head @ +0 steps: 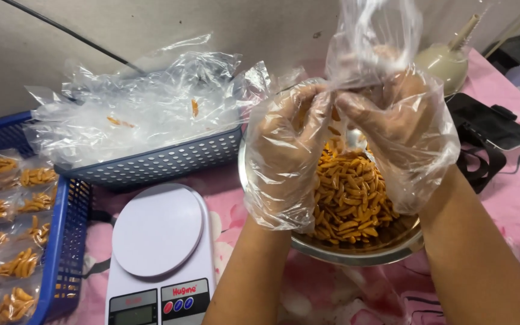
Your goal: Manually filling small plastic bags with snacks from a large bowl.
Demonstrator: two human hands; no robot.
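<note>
Both hands wear loose clear plastic gloves. My left hand [284,150] and my right hand [404,132] meet above a metal bowl [356,253], pinching the lower part of a small clear plastic bag [371,42] that stands up between them. The bowl holds a heap of orange stick-shaped snacks [347,201] directly under the hands. Whether any snacks are inside the bag cannot be told.
A white digital kitchen scale [157,241] sits left of the bowl. A grey-blue basket [164,159] behind it holds crumpled clear bags [139,105]. A blue basket [61,241] at far left holds several sealed snack packets. A dark phone [492,123] and a cream stand [443,63] lie right, on a pink cloth.
</note>
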